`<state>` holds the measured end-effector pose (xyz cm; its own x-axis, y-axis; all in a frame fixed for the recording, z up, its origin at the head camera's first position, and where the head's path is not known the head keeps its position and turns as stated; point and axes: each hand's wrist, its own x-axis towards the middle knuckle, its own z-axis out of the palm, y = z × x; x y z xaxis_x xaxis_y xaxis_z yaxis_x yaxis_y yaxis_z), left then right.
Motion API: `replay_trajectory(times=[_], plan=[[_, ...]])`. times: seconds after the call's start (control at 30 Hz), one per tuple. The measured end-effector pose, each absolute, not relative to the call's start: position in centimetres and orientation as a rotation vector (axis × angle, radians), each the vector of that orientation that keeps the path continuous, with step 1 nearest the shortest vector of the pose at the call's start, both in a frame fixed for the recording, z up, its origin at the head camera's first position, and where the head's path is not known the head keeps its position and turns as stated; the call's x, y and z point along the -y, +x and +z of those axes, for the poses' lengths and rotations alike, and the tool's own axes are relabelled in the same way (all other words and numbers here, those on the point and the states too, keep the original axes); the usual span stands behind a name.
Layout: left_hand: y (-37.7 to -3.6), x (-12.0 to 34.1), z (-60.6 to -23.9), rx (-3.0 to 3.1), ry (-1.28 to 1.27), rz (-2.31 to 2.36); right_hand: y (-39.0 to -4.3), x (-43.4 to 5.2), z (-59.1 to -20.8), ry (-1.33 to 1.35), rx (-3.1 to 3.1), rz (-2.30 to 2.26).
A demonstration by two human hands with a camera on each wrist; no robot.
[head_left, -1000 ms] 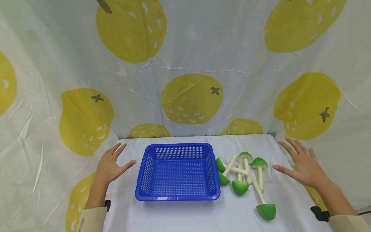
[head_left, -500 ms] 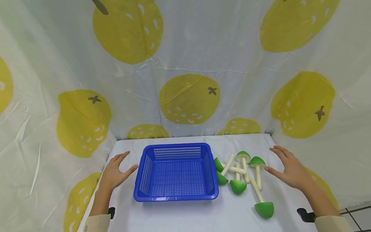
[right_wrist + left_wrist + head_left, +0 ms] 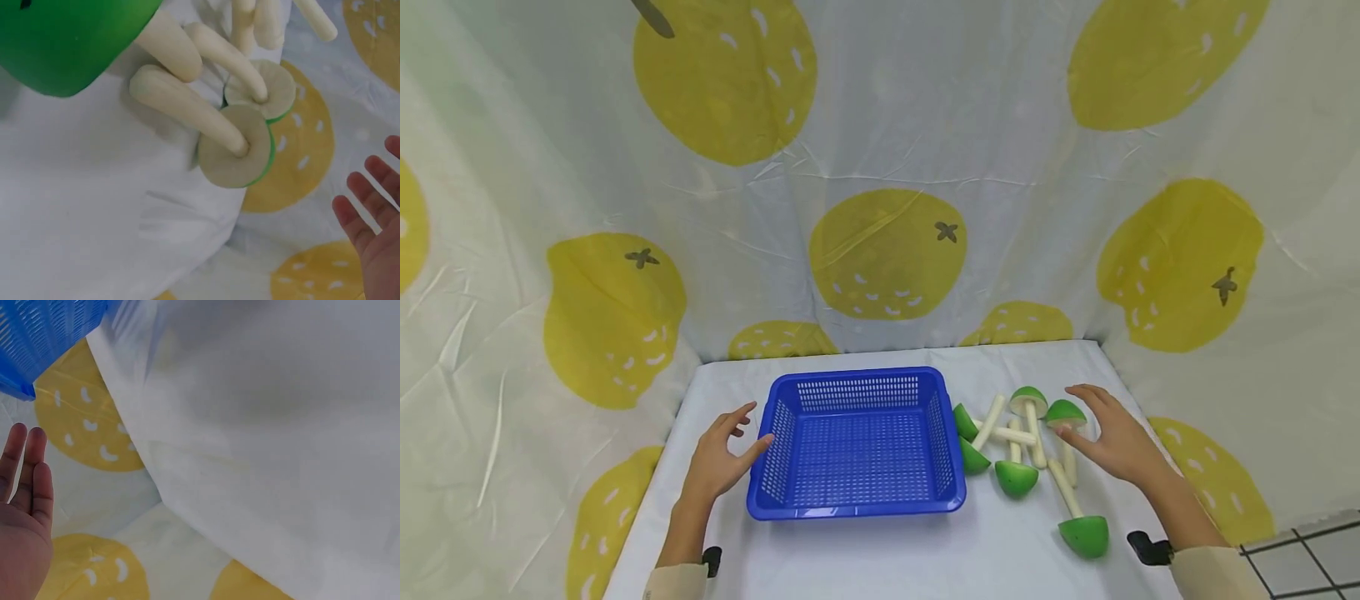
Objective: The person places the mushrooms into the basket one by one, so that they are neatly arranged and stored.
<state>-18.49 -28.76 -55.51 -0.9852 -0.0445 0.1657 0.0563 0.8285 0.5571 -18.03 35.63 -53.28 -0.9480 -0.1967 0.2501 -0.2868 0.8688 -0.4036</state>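
head view: your left hand (image 3: 721,461), fingers straight and spread, sits at the left wall of the blue basket (image 3: 859,500); your right hand (image 3: 1112,440), fingers relaxed and apart, hovers just beside the green-capped mushrooms (image 3: 1026,433) on the white cloth (image 3: 887,558).
left wrist view: your fingers (image 3: 28,469) lie straight and together, with the basket corner (image 3: 37,337) above them.
right wrist view: your open fingers (image 3: 369,206) are near two mushroom caps (image 3: 240,153).

Bare hands (image 3: 722,462), cream sleeves (image 3: 1213,571) at the cuffs, black strapped devices (image 3: 1150,547) on both wrists
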Motion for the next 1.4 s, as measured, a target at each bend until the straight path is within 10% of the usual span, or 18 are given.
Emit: replay_trajectory(times=[1.4], plan=[[-17.6,26.8,-58.9,2.594,0.14,-1.487,-18.1,-33.0,-59.5,0.015,2.712,0.785]])
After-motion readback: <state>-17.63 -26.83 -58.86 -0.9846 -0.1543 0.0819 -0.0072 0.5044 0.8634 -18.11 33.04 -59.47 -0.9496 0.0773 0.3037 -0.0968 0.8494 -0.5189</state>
